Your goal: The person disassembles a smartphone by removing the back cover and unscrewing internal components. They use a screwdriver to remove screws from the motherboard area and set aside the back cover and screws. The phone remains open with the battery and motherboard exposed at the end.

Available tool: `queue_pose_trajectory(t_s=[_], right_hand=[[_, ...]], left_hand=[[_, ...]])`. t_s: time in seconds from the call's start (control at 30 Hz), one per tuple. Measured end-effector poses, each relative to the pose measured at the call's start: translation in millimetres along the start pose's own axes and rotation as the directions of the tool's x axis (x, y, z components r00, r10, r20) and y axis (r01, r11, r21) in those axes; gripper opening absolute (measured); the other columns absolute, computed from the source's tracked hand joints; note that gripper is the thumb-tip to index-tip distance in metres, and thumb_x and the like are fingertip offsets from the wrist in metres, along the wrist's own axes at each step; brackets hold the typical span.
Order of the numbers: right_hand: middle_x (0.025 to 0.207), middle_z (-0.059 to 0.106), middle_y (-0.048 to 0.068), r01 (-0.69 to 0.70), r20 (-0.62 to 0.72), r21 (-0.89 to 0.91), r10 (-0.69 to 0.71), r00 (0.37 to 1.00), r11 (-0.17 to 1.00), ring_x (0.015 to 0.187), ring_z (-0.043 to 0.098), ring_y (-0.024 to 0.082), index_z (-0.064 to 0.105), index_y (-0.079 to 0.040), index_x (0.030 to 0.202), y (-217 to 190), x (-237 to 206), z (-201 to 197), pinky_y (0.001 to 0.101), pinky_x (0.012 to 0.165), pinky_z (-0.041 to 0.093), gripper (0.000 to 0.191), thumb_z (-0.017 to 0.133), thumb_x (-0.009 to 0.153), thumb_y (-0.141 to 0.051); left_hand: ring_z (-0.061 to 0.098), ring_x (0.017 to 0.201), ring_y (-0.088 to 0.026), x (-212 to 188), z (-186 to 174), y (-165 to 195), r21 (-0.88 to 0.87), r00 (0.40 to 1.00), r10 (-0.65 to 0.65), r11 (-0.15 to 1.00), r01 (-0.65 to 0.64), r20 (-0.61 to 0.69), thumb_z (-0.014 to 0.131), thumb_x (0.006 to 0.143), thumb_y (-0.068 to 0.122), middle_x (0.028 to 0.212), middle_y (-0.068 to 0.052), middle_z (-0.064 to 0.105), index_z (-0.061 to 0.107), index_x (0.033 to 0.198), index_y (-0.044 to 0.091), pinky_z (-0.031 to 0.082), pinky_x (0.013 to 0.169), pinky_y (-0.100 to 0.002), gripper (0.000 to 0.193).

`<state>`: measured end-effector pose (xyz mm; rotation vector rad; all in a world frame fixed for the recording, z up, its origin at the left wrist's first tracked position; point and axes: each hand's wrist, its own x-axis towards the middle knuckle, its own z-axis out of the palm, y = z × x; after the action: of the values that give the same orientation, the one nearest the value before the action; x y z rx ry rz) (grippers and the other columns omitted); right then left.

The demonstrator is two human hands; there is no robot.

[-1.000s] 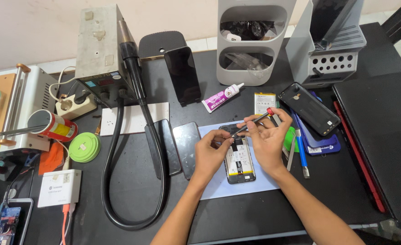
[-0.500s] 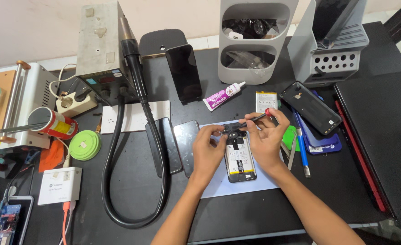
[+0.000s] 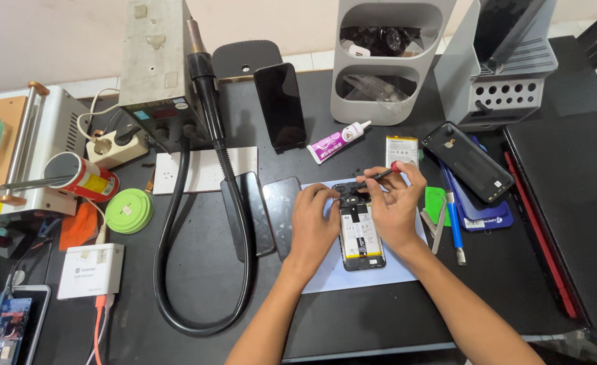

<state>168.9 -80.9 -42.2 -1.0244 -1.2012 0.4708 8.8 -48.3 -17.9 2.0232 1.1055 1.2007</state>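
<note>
Both hands, left [image 3: 315, 226] and right [image 3: 394, 206], meet close together, fingers curled.

At the centre of the frame an opened phone [image 3: 361, 233] lies on a pale blue mat [image 3: 332, 277] on the black table [image 3: 197, 297]. The left hand [image 3: 314, 222] steadies its upper left edge. The right hand [image 3: 396, 206] pinches a red-tipped screwdriver [image 3: 379, 175] over the phone's top.

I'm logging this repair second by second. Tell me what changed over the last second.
The right hand tilted its red-tipped screwdriver down, bringing the tip from above the mat to the top end of the opened phone. The left hand shifted slightly toward that same end, fingers at the top edge. Nothing was picked up or let go. The phone, blue mat and black hose stayed put.
</note>
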Motion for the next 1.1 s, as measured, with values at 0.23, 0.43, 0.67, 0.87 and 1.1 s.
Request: queue_pose_trajectory(t_s=[0.23, 0.43, 0.67, 0.87, 1.1], right_hand=[[0.129, 0.059, 0.02, 0.047, 0.071, -0.054, -0.043, 0.997, 0.997, 0.114, 0.07, 0.027, 0.027, -0.014, 0.144, 1, -1, 0, 0.0339, 0.09, 0.062, 0.057, 0.055, 0.103, 0.013], [0.118, 0.065, 0.013, 0.167, 0.229, -0.327, -0.094, 0.969, 0.93, 0.102, 0.071, 0.024, 0.035, -0.017, 0.151, -8, 5, -3, 0.0338, 0.091, 0.058, 0.063, 0.065, 0.1, 0.007], [0.119, 0.067, 0.015, 0.269, 0.307, -0.421, -0.143, 0.941, 0.866, 0.088, 0.07, 0.022, 0.035, -0.02, 0.148, -21, 13, -6, 0.0323, 0.081, 0.059, 0.068, 0.071, 0.095, 0.003], [0.12, 0.07, 0.011, 0.137, 0.294, -0.341, -0.033, 0.955, 0.93, 0.091, 0.071, 0.02, 0.033, -0.017, 0.15, -16, 15, -7, 0.0327, 0.08, 0.06, 0.066, 0.069, 0.097, 0.003], [0.119, 0.071, 0.012, 0.044, 0.248, -0.282, 0.028, 0.968, 0.958, 0.097, 0.074, 0.02, 0.035, -0.015, 0.15, -8, 17, -8, 0.0308, 0.076, 0.06, 0.064, 0.067, 0.098, 0.002]], left_hand=[[0.061, 0.105, -0.035, 1, -1, 0, 0.002, 1.0, 0.016, 1.0, -0.016, 0.006, 0.072, 0.082, 0.0, 0.107, -0.014, 0.066, 0.07, 0.097, 0.001, 0.05, 0.09, -0.043, 0.015], [0.062, 0.104, -0.036, 0, -2, 1, 0.008, 0.999, 0.023, 1.0, -0.023, 0.029, 0.072, 0.083, 0.001, 0.108, -0.016, 0.067, 0.071, 0.098, -0.001, 0.05, 0.091, -0.045, 0.015], [0.062, 0.105, -0.037, -1, -1, 0, 0.01, 0.999, 0.015, 1.0, -0.015, 0.036, 0.072, 0.083, 0.001, 0.108, -0.017, 0.067, 0.071, 0.099, -0.001, 0.05, 0.091, -0.045, 0.016], [0.062, 0.104, -0.037, 0, 0, -2, 0.011, 0.999, 0.028, 1.0, -0.029, 0.038, 0.071, 0.083, 0.001, 0.107, -0.017, 0.067, 0.071, 0.1, 0.0, 0.05, 0.091, -0.045, 0.017], [0.062, 0.102, -0.037, -1, 1, -2, 0.023, 0.999, 0.028, 0.999, -0.029, 0.039, 0.071, 0.084, 0.001, 0.104, -0.017, 0.068, 0.071, 0.1, 0.0, 0.05, 0.09, -0.045, 0.017]])
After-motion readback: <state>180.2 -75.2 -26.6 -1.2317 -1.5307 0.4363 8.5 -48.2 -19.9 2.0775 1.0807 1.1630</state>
